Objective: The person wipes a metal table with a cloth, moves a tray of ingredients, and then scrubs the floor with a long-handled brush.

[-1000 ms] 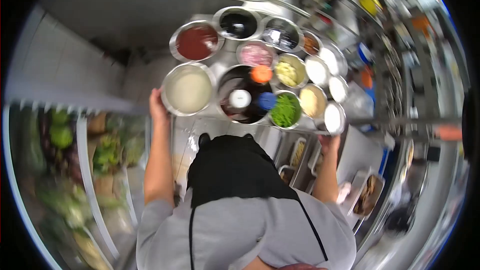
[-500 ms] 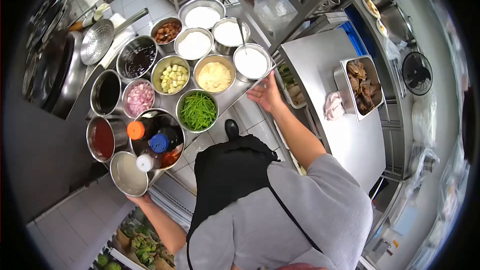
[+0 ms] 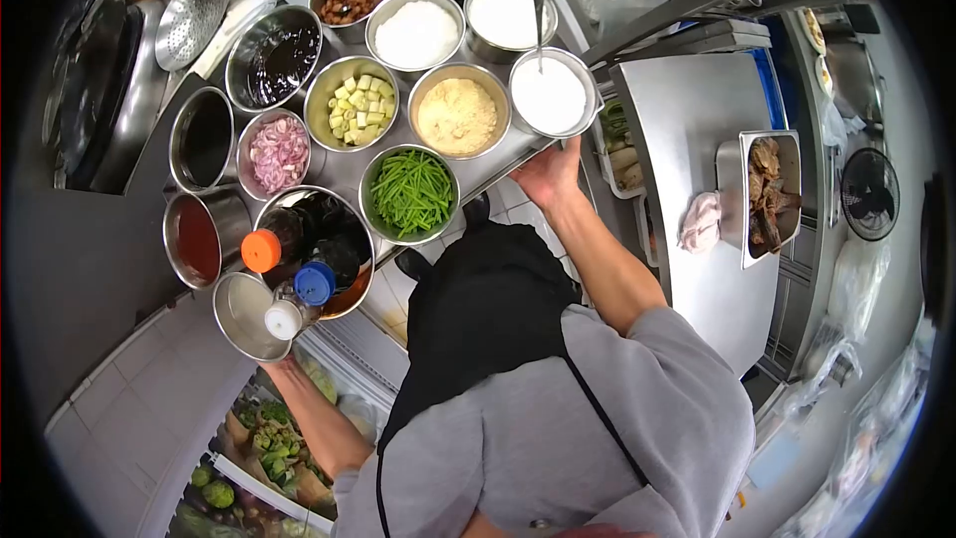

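At the corner of a steel table, my right hand is palm-up with fingers apart, just below a bowl of white powder with a spoon in it. Part of its fingers is hidden under the edge. Far to the left, my left hand reaches up beneath a bowl of pale liquid; its fingers are hidden. Close to that bowl, a pan holds bottles with orange, blue and white caps. Cut green beans fill a bowl at the front edge.
Behind stand bowls of chopped shallots, pale green cubes, yellow crumbs and dark sauce. A skimmer lies by a stove. Right, a counter bears a tray of browned meat. Vegetables sit lower left.
The view has shifted, so the bowls at the right appear larger and farther right. My right hand now sits more beneath the table corner. My left hand stays under the pale-liquid bowl.
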Available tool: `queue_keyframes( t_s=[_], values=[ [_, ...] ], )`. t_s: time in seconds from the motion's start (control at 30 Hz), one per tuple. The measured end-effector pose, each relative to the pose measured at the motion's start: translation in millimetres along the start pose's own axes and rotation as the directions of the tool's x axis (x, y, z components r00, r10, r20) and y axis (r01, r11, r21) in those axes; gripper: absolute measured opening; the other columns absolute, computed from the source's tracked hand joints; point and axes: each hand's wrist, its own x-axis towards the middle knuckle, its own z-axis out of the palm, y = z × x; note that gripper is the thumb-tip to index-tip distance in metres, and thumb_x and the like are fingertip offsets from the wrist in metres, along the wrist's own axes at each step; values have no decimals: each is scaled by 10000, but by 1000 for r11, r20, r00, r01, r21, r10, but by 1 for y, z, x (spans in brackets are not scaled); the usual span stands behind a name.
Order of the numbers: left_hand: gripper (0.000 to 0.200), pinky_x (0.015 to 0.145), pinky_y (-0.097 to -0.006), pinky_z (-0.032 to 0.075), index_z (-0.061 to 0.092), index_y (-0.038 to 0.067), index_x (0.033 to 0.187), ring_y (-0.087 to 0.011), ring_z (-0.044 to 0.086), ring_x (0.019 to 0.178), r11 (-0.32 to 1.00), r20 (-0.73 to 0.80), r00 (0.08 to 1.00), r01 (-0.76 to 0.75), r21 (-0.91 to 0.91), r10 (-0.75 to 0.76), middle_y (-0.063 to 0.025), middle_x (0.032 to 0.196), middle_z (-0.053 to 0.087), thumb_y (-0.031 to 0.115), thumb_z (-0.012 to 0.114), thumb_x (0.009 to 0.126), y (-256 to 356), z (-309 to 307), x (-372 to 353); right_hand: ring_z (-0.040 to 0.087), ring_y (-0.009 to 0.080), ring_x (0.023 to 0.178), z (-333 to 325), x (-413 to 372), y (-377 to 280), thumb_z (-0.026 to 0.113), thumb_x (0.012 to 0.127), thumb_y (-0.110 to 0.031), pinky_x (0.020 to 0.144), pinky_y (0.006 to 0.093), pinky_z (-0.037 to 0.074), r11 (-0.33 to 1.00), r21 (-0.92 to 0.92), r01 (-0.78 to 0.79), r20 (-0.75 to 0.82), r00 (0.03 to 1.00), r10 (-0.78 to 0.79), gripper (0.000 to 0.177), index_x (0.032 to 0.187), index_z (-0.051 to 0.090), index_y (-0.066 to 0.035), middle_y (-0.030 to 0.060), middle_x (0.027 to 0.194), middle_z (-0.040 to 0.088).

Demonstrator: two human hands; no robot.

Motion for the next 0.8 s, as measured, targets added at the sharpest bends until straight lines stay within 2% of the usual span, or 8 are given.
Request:
queue_keyframes(
  t_s=[0.2,0.3,0.4,0.5,0.6,0.7,0.73,0.8],
  values=[
    [494,991,-437,465,442,28,1361,-290,534,1189,995,55,998,-20,-96,25,-148,1336,520,328,440,969,-5,3,-7,399,350,1287,1,5,-5,539,750,-667,1067,553,301,998,-53,32,119,993,-25,895,1386,395,-54,164,1419,405],
    [496,994,-436,463,441,29,1362,-289,531,1192,985,156,985,-49,-168,76,-148,1338,518,330,448,968,-10,5,-10,397,347,1292,1,9,-5,560,754,-628,1081,548,293,995,-80,67,75,995,-61,855,1365,415,-48,163,1410,418],
    [445,984,-438,469,483,25,1327,-289,552,1160,983,-92,994,-67,-170,52,-140,1306,545,298,436,978,-19,-7,-10,380,351,1309,2,12,-3,542,769,-630,1092,546,283,990,-114,80,93,993,-70,856,1375,396,-44,156,1438,392],
    [432,905,-425,518,507,2,1289,-281,596,1083,963,-101,995,-6,-268,-22,-142,1246,581,286,455,968,-28,-15,-6,356,353,1331,-9,26,-7,583,751,-602,1094,577,270,997,-60,54,95,994,-48,843,1372,406,-60,154,1445,386],
    [383,770,-398,566,590,-38,1157,-252,666,889,984,-224,974,-15,-178,-25,-158,1065,653,262,479,945,-40,-26,-6,439,369,1265,-16,33,-13,706,637,-550,1016,613,369,954,-258,155,146,982,-120,876,1343,459,-92,147,1402,441],
    [330,720,-367,564,647,-42,1016,-221,671,784,975,-240,967,29,-221,-83,-142,933,676,228,482,921,-34,-18,-11,432,360,1276,-18,47,-23,692,678,-526,1013,617,364,976,-208,63,263,965,-6,853,1358,448,-71,159,1396,449],
    [324,713,-355,561,654,-38,993,-214,670,775,962,-236,965,50,-270,-117,-135,916,678,225,481,914,-31,-15,-11,443,359,1269,-14,46,-20,645,702,-552,1011,588,379,974,-198,110,144,986,-82,833,1355,455,-70,158,1391,458],
    [333,686,-335,551,663,-30,980,-202,665,760,983,-209,974,50,-175,-86,-129,897,680,246,493,903,-27,-10,-17,449,348,1269,-13,50,-19,526,764,-596,1010,565,389,957,-244,156,202,974,-107,789,1352,465,-74,145,1389,466]
  ],
)
